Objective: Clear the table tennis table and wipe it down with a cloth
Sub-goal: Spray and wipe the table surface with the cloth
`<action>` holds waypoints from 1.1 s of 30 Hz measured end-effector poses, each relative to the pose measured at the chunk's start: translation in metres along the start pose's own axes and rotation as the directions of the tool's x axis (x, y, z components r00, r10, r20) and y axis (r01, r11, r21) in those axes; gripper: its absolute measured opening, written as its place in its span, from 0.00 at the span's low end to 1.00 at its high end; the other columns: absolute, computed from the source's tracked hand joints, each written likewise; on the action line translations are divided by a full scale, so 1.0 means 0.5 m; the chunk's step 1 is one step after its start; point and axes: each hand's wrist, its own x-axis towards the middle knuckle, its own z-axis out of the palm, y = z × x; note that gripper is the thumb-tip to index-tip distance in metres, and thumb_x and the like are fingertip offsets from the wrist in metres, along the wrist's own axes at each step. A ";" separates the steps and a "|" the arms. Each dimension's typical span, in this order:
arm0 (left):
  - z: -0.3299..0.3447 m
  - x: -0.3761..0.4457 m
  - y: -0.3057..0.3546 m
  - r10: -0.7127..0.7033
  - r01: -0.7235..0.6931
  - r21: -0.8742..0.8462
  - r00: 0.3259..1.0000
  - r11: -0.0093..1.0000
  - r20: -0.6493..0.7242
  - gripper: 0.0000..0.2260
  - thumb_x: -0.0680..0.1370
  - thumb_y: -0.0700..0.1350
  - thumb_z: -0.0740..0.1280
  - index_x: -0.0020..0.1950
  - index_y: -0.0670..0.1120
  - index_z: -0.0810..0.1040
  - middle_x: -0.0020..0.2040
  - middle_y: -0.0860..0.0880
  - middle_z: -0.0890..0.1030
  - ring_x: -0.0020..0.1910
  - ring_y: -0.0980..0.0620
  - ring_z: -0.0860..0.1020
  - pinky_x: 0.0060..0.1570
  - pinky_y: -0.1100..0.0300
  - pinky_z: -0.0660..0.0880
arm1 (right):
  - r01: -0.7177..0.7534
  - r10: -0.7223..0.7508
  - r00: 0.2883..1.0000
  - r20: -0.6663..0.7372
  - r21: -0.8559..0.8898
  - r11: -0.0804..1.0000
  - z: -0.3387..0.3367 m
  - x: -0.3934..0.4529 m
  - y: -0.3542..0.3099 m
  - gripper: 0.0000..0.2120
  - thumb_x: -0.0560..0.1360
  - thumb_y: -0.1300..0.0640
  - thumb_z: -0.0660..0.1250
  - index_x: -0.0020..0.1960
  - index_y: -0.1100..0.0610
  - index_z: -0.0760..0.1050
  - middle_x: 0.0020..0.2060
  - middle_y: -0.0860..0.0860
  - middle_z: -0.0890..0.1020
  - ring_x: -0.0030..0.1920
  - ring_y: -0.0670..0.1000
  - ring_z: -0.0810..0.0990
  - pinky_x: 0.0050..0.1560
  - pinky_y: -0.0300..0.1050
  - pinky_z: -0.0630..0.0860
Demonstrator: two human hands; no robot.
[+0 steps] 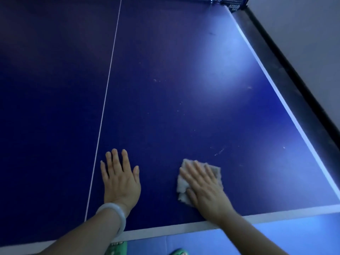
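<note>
The table (165, 80) is dark blue; a white centre line (106, 92) runs from the near edge toward the net (220, 0) at the top of the view; a white border (266, 74) marks the right side edge, and a wider white border (184, 228) marks the near edge. Beyond the right side edge lies a dark strip (294, 85), then a pale wall (303, 24). The blue surface between the hands and the net carries only faint pale specks and scuffs (219, 152); bare surface extends left of the centre line and right of the cloth up to the side border.

The left hand (120, 178) lies flat on the table just right of the centre line, palm down, fingers straight and slightly spread; it holds nothing. A pale bangle (117, 216) sits on the left wrist.

The right hand (204, 184) presses flat on the cloth (182, 184), fingers straight and close together, pointing up and to the left; it pins the cloth to the table rather than curling round it. The cloth is whitish and crumpled; it lies on the right half of the table, near the near edge, well apart from the right side border; its edges show past the fingertips and the thumb side.

Below the near edge a lighter blue floor (276, 236) is visible, with 2 green shoes (119, 248) on it.
</note>
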 end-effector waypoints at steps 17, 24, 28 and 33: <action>-0.005 0.001 0.000 -0.018 0.019 0.024 1.000 1.000 -0.025 0.32 0.79 0.57 0.40 0.78 0.41 0.57 0.78 0.38 0.57 0.78 0.41 0.52 0.75 0.41 0.51 | -0.006 0.005 1.000 -0.013 -0.030 1.000 -0.007 0.138 0.096 0.25 0.82 0.48 0.51 0.78 0.50 0.58 0.78 0.49 0.56 0.78 0.53 0.54 0.76 0.53 0.47; -0.002 0.001 -0.003 -0.028 0.028 0.032 1.000 0.999 -0.004 0.30 0.80 0.56 0.42 0.77 0.41 0.58 0.77 0.38 0.58 0.78 0.40 0.54 0.75 0.40 0.54 | -0.820 0.835 0.543 -0.091 0.158 0.550 -0.021 0.148 0.147 0.26 0.83 0.50 0.49 0.80 0.56 0.52 0.79 0.57 0.51 0.78 0.61 0.49 0.76 0.61 0.43; -0.008 0.003 -0.001 -0.030 0.030 0.023 1.000 0.999 -0.010 0.31 0.81 0.57 0.38 0.77 0.41 0.60 0.77 0.38 0.60 0.77 0.40 0.56 0.74 0.40 0.56 | -0.334 0.337 0.941 -0.044 0.053 0.941 0.019 0.204 -0.024 0.27 0.82 0.47 0.37 0.79 0.51 0.40 0.79 0.52 0.40 0.78 0.55 0.37 0.76 0.56 0.34; -0.012 0.001 0.001 -0.037 0.037 0.013 0.999 0.999 0.004 0.31 0.81 0.57 0.36 0.78 0.42 0.56 0.78 0.39 0.56 0.78 0.41 0.52 0.75 0.41 0.55 | 0.118 -0.118 0.993 -0.002 -0.003 0.993 -0.010 0.304 0.068 0.26 0.82 0.46 0.48 0.79 0.50 0.55 0.79 0.50 0.54 0.79 0.53 0.50 0.77 0.55 0.46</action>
